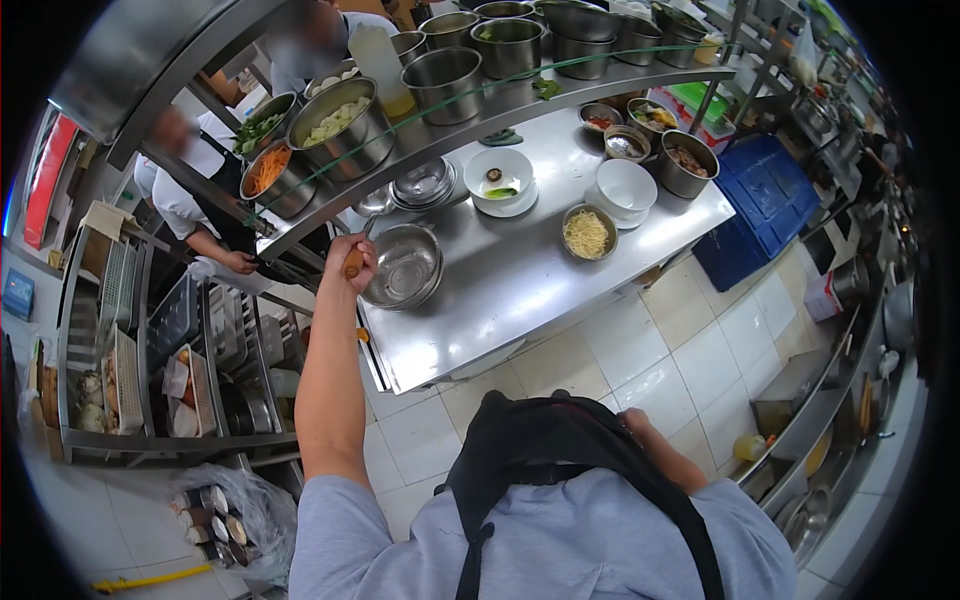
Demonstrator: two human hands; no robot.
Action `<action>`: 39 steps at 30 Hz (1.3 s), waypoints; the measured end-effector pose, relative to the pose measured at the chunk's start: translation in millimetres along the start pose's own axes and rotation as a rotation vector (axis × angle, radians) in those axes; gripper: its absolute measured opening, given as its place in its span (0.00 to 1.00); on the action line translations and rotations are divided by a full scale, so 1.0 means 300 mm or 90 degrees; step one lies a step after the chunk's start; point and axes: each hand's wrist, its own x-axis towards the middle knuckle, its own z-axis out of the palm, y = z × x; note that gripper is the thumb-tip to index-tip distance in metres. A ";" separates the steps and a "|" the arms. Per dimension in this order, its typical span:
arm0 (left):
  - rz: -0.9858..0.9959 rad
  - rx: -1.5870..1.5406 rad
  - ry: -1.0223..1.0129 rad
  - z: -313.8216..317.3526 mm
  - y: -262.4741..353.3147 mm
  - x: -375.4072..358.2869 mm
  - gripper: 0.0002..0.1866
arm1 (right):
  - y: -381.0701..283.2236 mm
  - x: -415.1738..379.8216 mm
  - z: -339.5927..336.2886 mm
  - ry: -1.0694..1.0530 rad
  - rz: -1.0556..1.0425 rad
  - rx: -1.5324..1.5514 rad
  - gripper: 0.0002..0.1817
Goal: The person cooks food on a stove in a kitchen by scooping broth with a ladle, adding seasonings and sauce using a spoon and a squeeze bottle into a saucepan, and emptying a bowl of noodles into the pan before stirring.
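Observation:
My left hand (pixel 350 262) is closed round the wooden handle (pixel 353 264) of a metal utensil, whose far end reaches up toward a ladle bowl (pixel 375 202). Just right of this hand, stacked steel bowls (pixel 403 265) sit on the steel table's left end. My right hand (pixel 634 422) is low beside the apron, partly hidden; its fingers are too unclear to read. A steel bowl of noodles (pixel 589 233) stands near the table's front edge. Behind it is an empty white bowl (pixel 626 189). Another white bowl (pixel 498 180) holds a mushroom and a green leaf.
An overhead steel shelf (pixel 420 125) carries several pots of vegetables. A co-worker (pixel 215 190) stands beyond it at the left. Racks with baskets (pixel 125 380) are at the left, a blue lid (pixel 757 205) at the right, and a plastic bag of jars (pixel 235 520) on the floor.

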 end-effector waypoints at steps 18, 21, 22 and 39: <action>0.042 0.007 0.006 -0.047 -0.040 -0.108 0.06 | -0.153 0.066 -0.055 -0.094 -0.127 -0.268 0.07; 0.084 0.040 0.022 -0.042 -0.104 -0.213 0.06 | -0.264 0.099 -0.082 -0.144 -0.205 -0.447 0.09; 0.087 0.014 0.042 -0.048 -0.135 -0.248 0.05 | -0.276 0.135 -0.094 -0.160 -0.196 -0.430 0.08; 0.304 -0.311 0.103 0.088 -1.455 -1.382 0.27 | -0.937 0.663 0.623 -0.457 -0.140 -0.912 0.11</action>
